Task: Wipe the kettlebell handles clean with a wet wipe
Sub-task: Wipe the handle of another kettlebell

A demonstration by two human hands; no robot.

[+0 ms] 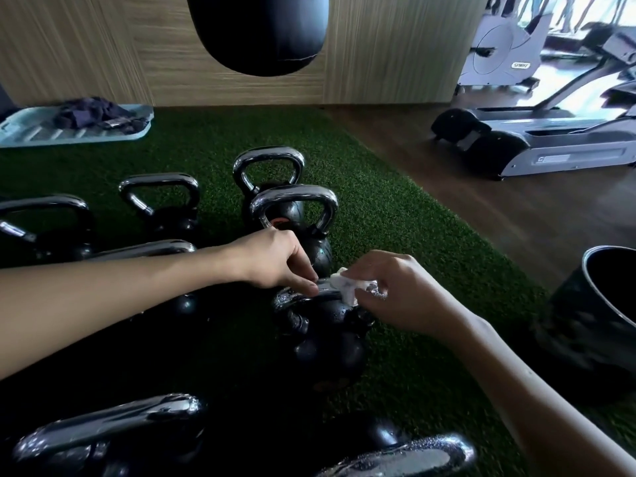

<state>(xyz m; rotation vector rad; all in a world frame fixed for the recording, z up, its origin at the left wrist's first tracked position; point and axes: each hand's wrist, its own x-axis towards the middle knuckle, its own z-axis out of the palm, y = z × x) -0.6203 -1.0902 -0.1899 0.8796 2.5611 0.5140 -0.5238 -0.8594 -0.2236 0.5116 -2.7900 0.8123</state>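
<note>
Now, front kettlebells (113, 421): two chrome handles are seen at the bottom edge, speckled with what look like droplets.
Right grip: the right hand (406, 290) is curled. The wet wipe (347, 287) is pinched between thumb and fingertips and pressed onto the top bar of the handle (292, 299).
Left grip: the left hand (275, 259) is curled over the same handle's left end, the bar being pinched just beside the wipe.
Wiped kettlebell (330, 346): black, stood upright on the green turf (395, 208), between both hands.
Handling: the bell is judged heavy and rigid, unlikely to shift under rubbing. Wet chrome is judged slippery, so hold is best taken at a handle corner. The wipe is soft and limp, best bunched and wrapped round the bar.
Bin (599, 325): a dark container stood to the right.
Farther kettlebells (294, 215): several more are stood behind and to the left.
Far: a pale tray (27, 132), a hanging punch bag (256, 32) and a treadmill (537, 142) are seen.
</note>
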